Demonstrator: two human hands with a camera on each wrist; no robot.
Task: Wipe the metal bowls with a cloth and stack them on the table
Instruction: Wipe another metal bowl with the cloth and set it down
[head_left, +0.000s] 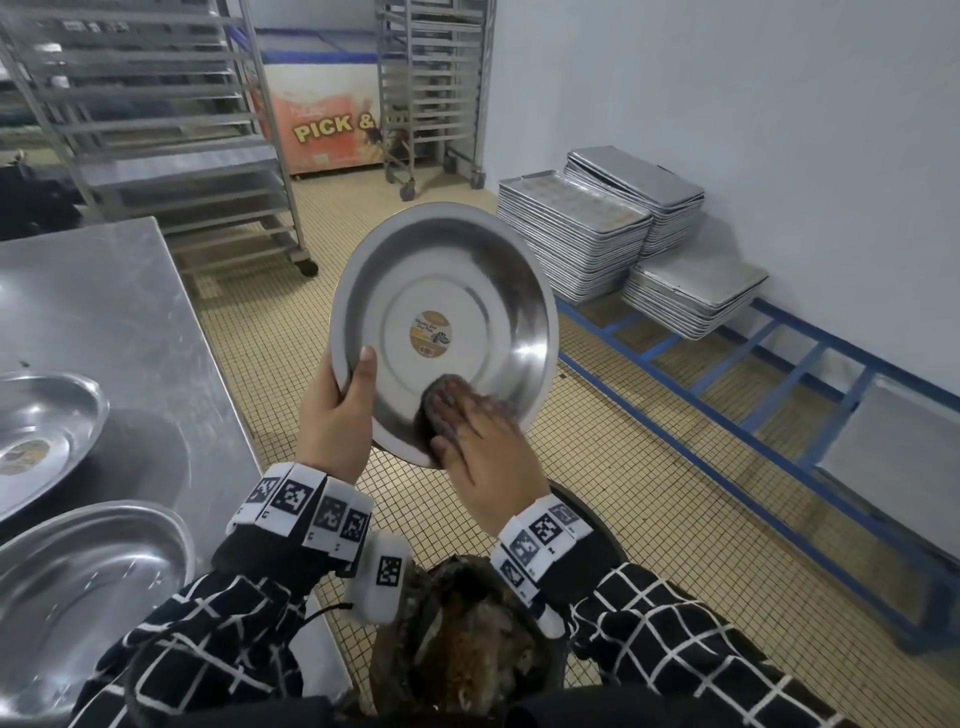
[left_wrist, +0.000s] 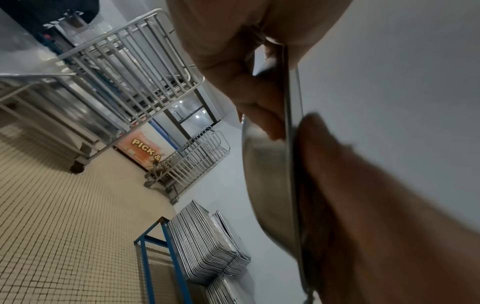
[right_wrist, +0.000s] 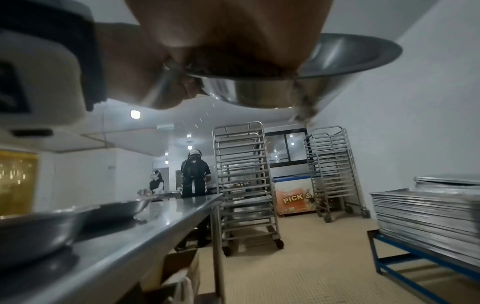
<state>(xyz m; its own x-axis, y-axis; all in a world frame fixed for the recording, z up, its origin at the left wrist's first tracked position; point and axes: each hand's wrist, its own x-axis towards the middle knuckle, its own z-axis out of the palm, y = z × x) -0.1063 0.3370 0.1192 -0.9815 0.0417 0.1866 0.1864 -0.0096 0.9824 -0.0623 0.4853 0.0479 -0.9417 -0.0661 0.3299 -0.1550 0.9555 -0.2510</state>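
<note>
A shallow metal bowl (head_left: 457, 291) with a round sticker at its centre is held up tilted over the floor. My left hand (head_left: 337, 405) grips its lower left rim, thumb inside and fingers behind. My right hand (head_left: 478, 431) presses a dark cloth (head_left: 436, 395) flat against the bowl's lower inside with straight fingers. The left wrist view shows the bowl (left_wrist: 270, 185) edge-on with my fingers (left_wrist: 257, 107) on its back. The right wrist view shows the bowl (right_wrist: 337, 61) from below with the cloth (right_wrist: 303, 102) hanging over its rim. Two more bowls (head_left: 78, 587) (head_left: 36, 431) lie on the steel table (head_left: 119, 312).
Stacked baking trays (head_left: 582, 234) sit on a blue frame (head_left: 727, 395) along the right wall. Wheeled tray racks (head_left: 171, 135) and a chest freezer (head_left: 322, 119) stand behind. A dark bin (head_left: 467, 639) with scraps is at my feet. Another person (right_wrist: 194, 174) works far off.
</note>
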